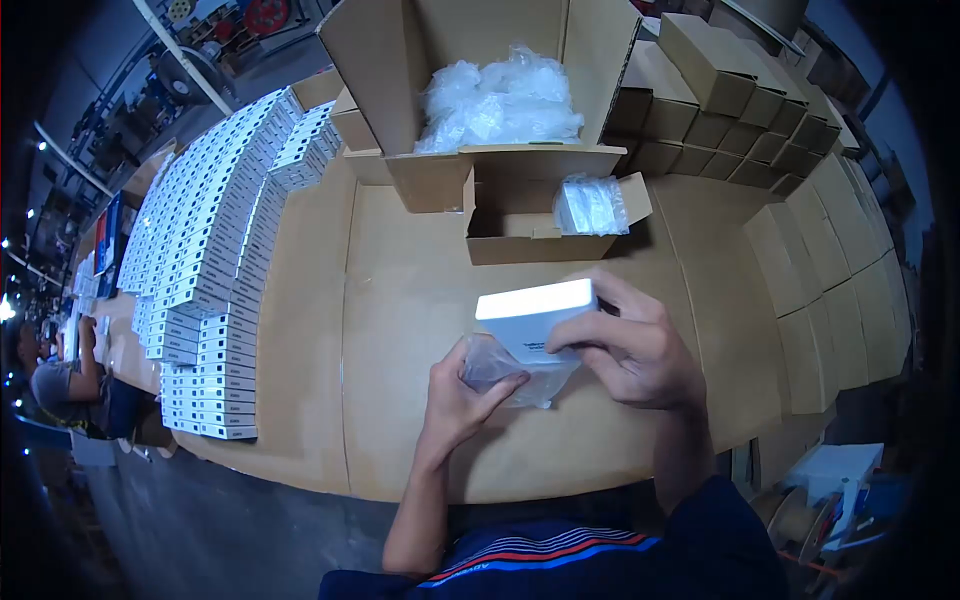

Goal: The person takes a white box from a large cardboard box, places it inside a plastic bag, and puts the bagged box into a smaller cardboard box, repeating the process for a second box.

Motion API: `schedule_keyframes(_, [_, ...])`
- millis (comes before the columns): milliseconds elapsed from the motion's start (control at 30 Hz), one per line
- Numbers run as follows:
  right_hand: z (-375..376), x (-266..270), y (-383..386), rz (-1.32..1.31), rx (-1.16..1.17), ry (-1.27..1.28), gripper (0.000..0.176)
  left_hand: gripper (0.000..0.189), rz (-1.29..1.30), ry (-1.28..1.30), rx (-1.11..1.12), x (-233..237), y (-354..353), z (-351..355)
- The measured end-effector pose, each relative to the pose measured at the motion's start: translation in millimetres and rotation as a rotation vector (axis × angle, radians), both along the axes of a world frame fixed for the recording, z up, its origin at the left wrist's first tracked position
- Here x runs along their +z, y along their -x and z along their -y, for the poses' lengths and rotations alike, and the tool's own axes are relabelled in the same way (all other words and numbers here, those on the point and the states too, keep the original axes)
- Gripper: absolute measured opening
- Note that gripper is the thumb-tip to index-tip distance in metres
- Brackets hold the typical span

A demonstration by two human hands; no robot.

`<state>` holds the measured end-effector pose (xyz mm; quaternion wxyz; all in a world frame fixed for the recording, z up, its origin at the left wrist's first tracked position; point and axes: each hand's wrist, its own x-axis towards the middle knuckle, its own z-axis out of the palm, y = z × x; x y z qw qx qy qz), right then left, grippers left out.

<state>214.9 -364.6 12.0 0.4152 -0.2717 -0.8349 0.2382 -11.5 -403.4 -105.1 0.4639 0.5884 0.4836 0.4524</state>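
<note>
In front of me a small white box (530,318) with dark print on its side is held partly inside a clear plastic bag (510,375). My left hand (462,398) grips the bag from the left, its thumb pressed on the front. On the other side, my right hand (635,345) pinches the right end of the white box, above the bag. Just beyond the hands stands an open cardboard carton (535,250). A plastic-wrapped packet (592,206) sits in that carton's right end.
Behind the carton, a large cardboard box (365,70) holds crumpled clear bags (500,100). Stacked white boxes (215,230) fill the table's left side. Brown cartons (715,100) are piled at back right, with more cartons (835,290) along the right edge. Another person (75,390) is at far left.
</note>
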Motion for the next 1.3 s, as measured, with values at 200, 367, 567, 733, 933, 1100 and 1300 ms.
schedule_keyframes(200, [-7.5, -11.2, 18.7, -0.079, -0.06, 0.116, 0.025, 0.044, 0.017, 0.049, 0.013, 1.9, -5.1, 3.6])
schedule_keyframes(367, [-11.1, -22.1, 20.2, -0.112, -0.091, 0.163, 0.019, 0.049, 0.05, 0.047, 0.006, 4.7, -6.5, 3.8])
schedule_keyframes(567, [-12.0, -33.8, 22.4, -0.213, -0.216, 0.327, 0.013, 0.05, 0.11, 0.136, -0.025, 4.9, -8.6, 5.2])
schedule_keyframes(733, [-13.1, -49.6, 23.3, -0.439, -0.181, 0.357, 0.016, 0.05, 0.088, 0.194, -0.017, 2.0, -6.9, 5.1])
schedule_keyframes(933, [-10.2, -51.3, 19.2, -0.67, -0.133, 0.411, 0.017, 0.05, 0.103, 0.17, 0.006, 1.5, -8.8, 8.5])
schedule_keyframes(1100, [-7.3, -62.6, 22.7, -0.736, -0.087, 0.508, 0.018, 0.05, 0.076, 0.172, -0.007, 6.9, -8.3, 9.4])
schedule_keyframes(1300, [-8.6, -70.1, 13.9, -0.509, -0.108, 0.408, 0.021, 0.049, 0.136, 0.174, -0.018, 8.0, -4.1, 11.1])
